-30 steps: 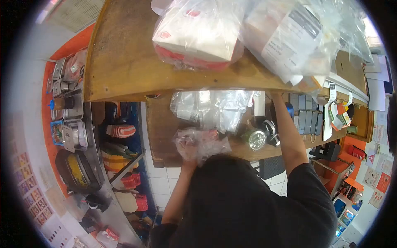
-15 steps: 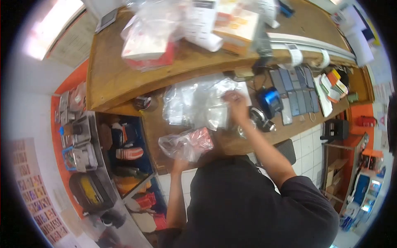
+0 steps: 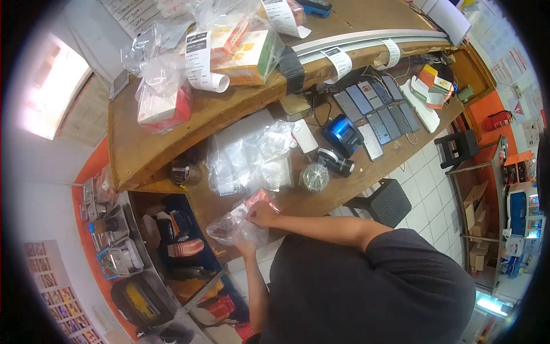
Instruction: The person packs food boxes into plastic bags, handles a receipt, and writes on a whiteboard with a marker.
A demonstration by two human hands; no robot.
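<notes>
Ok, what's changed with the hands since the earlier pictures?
The right hand has moved left: first reaching far right, then over the clear plastic packs, now at the bag with red contents, beside the left hand. Its grip is unclear. The left hand stays on that bag; the phones lie as before.
</notes>
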